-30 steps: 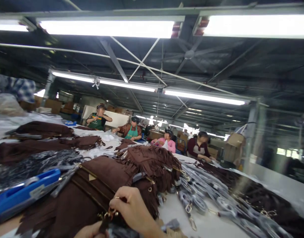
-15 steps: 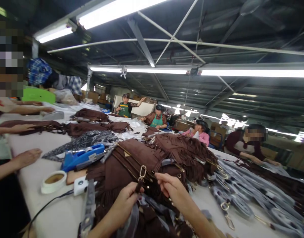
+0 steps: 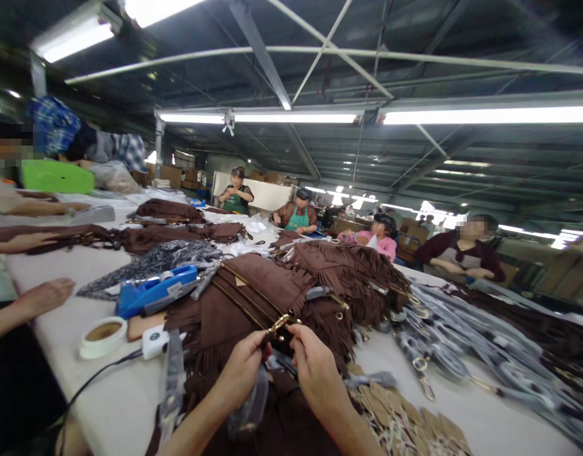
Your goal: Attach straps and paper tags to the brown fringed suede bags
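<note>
My left hand (image 3: 241, 367) is closed on the end of a dark brown strap, most of it hidden by the fingers. From that end a gold metal snap hook (image 3: 278, 324) points to the upper right. My right hand (image 3: 315, 364) pinches the hook's far end between thumb and finger. Both hands are over a brown fringed bag (image 3: 258, 285) with gold zippers, lying on a pile of similar bags. Clear plastic wrap (image 3: 248, 405) hangs below my left hand.
A blue tape dispenser (image 3: 156, 291), a white tape roll (image 3: 102, 337) and a corded white box (image 3: 154, 342) lie left. Plastic-wrapped straps (image 3: 443, 342) and tan tags (image 3: 405, 411) are on the right. A co-worker's hand (image 3: 49, 296) rests at the left; other people sit around the table.
My right hand has moved in from beside the hook to pinch its end. The hook has tipped from upright to slanting right. Tan tags have come into view at lower right.
</note>
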Demonstrator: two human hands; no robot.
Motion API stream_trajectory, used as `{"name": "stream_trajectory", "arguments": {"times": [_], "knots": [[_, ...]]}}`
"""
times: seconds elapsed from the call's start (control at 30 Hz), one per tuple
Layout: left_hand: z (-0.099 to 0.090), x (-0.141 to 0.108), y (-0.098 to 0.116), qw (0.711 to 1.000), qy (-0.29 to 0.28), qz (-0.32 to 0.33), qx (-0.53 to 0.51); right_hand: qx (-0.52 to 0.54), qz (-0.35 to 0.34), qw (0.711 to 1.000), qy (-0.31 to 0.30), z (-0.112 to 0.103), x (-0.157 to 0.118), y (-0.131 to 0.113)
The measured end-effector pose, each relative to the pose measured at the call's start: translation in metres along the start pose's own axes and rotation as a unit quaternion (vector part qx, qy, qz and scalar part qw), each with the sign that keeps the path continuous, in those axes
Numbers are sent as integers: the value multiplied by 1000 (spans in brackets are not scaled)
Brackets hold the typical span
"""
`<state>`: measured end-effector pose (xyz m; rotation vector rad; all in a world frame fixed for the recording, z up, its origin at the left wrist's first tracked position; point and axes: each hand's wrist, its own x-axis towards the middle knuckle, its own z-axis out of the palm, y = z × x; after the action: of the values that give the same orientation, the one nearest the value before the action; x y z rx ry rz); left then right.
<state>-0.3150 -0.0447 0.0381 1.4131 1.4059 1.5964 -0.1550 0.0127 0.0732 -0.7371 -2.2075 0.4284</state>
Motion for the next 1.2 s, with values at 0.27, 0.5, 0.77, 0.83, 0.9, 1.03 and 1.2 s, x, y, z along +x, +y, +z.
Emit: {"name": "stream_trajectory", "arguments": {"times": [0.27,0.5,0.77,0.83,0.9,1.03,1.2], "knots": [[-6,6,-14,998,22,-44,-49,-135,61,921,-359,7,-80,-25],[-2,4,-14,997,31,-48,-56,-308,16,922,-235,70,-120,-2],[-1,2,-13,998,23,-27,-59,36,70,961,-266,28,-83,18],[1,1,-11,998,20,-20,-53,175,137,946,-238,8,-65,11],[3,0,-10,999,15,-14,-46,255,186,927,-204,-5,-50,0],[6,-1,-8,999,3,-10,-32,312,232,902,-187,-7,-32,-13],[5,-3,-9,1000,-4,-10,-29,335,247,883,-216,2,-29,-3]]}}
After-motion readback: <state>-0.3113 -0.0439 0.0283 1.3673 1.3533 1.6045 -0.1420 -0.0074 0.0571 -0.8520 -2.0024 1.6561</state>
